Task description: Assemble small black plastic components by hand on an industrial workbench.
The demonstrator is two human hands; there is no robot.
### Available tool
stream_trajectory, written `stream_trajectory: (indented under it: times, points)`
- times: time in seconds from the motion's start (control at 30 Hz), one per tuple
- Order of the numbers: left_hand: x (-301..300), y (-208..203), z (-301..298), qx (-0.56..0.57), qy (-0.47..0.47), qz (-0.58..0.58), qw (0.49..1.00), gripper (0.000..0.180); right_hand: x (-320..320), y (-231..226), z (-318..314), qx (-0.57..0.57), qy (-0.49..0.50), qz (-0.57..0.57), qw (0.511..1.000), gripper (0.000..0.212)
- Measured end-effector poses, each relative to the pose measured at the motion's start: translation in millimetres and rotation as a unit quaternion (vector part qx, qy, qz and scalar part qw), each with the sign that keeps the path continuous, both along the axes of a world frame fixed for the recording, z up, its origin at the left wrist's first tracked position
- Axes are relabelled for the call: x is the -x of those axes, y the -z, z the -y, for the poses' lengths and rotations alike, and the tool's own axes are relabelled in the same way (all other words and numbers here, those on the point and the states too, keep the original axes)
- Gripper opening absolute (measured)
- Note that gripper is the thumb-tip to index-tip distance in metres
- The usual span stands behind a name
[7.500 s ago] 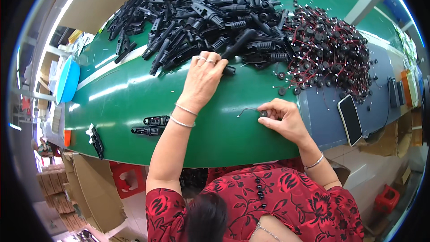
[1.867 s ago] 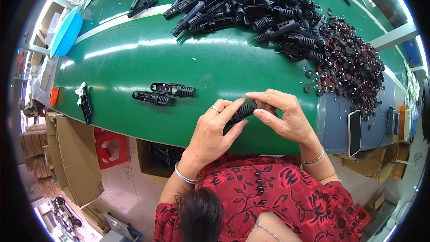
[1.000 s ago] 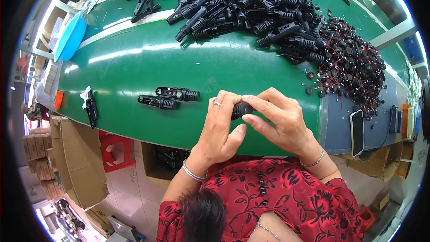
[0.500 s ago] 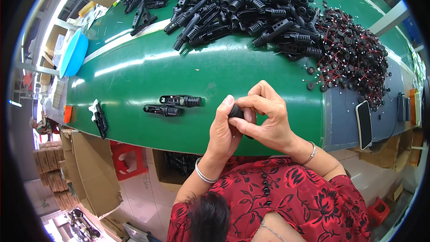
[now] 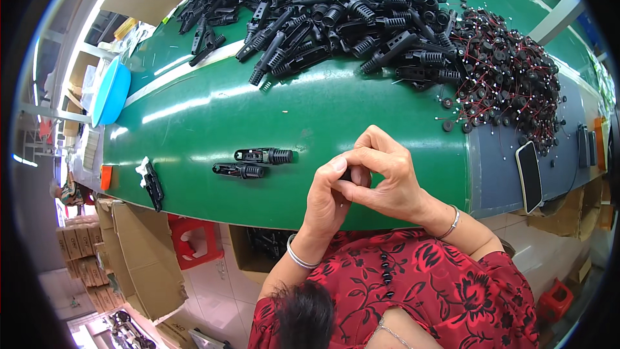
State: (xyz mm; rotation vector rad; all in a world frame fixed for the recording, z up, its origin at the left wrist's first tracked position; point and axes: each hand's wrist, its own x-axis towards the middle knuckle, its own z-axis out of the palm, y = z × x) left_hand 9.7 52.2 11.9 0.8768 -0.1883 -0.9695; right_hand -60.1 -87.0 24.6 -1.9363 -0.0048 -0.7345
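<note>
Close to the table's front edge, my left hand (image 5: 326, 197) and my right hand (image 5: 385, 171) meet around a small black plastic part (image 5: 347, 175). Only a bit of it shows; fingers cover the rest. The left hand's fingers are closed on it from the left, thumb uppermost. From the other side, the right thumb and forefinger curl round it in a pinch. Left of my hands, two black plastic housings with ribbed ends, an upper one (image 5: 265, 156) and a lower one (image 5: 239, 170), lie side by side with their hollow sides showing.
A large heap of black ribbed housings (image 5: 336, 16) covers the green table's (image 5: 194, 129) far side. Right of it are piled small round black parts with red wires (image 5: 504, 74). A phone (image 5: 529, 178) lies at right, a blue basin (image 5: 112, 94) stands far left. Cardboard (image 5: 152, 265) is below.
My fingers have closed further over the black part, so its ribbed end, visible before, is now mostly hidden. The whole view has shifted slightly; the table items lie as before.
</note>
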Motion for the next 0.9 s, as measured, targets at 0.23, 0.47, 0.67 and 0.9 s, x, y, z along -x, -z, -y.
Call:
stream_trajectory:
  times: [0.23, 0.47, 0.67, 0.9]
  points:
    - [3, 3, 2, -0.050, -0.025, 0.139, 0.989, 0.056, 4, -7, 12, -0.045, -0.040, -0.041, 0.997, 0.028]
    - [-16, 0, -12, -0.227, 0.040, 0.479, 0.847, 0.092, 17, -9, 37, -0.062, -0.125, -0.057, 0.989, 0.027]
    - [-12, -18, -11, -0.202, 0.125, 0.420, 0.876, 0.090, 16, -20, 49, 0.001, -0.205, -0.071, 0.976, 0.032]
    - [-9, -10, -12, -0.198, 0.122, 0.333, 0.914, 0.084, 20, -17, 35, 0.234, -0.121, 0.035, 0.964, 0.027]
